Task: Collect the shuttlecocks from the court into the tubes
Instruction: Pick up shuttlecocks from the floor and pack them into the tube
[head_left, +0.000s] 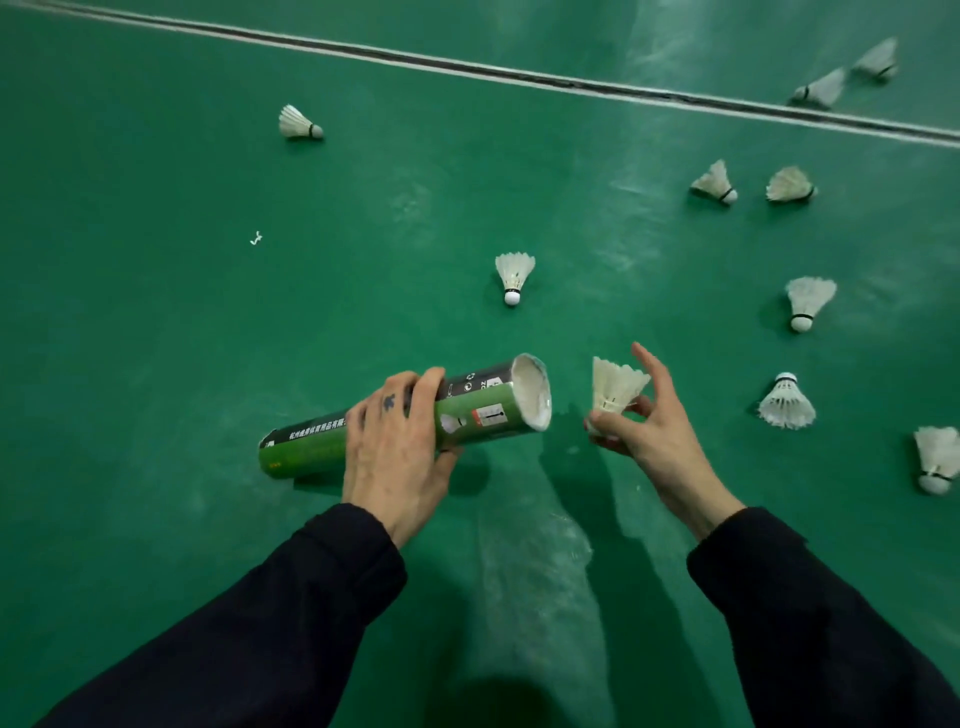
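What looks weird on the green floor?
A tiny white scrap lies alone on the floor, left of the scattered shuttlecocks. It could be a broken feather bit, but it is too small to tell.

A green and black cardboard shuttlecock tube (415, 423) is held nearly level, its open white-lined mouth facing right. Just beside the mouth, a white feather shuttlecock (615, 387) is held feathers up. Other white shuttlecocks lie scattered on the green court floor (156, 260).

dark long sleeves (291, 613); small tattoo on left hand (395, 457).
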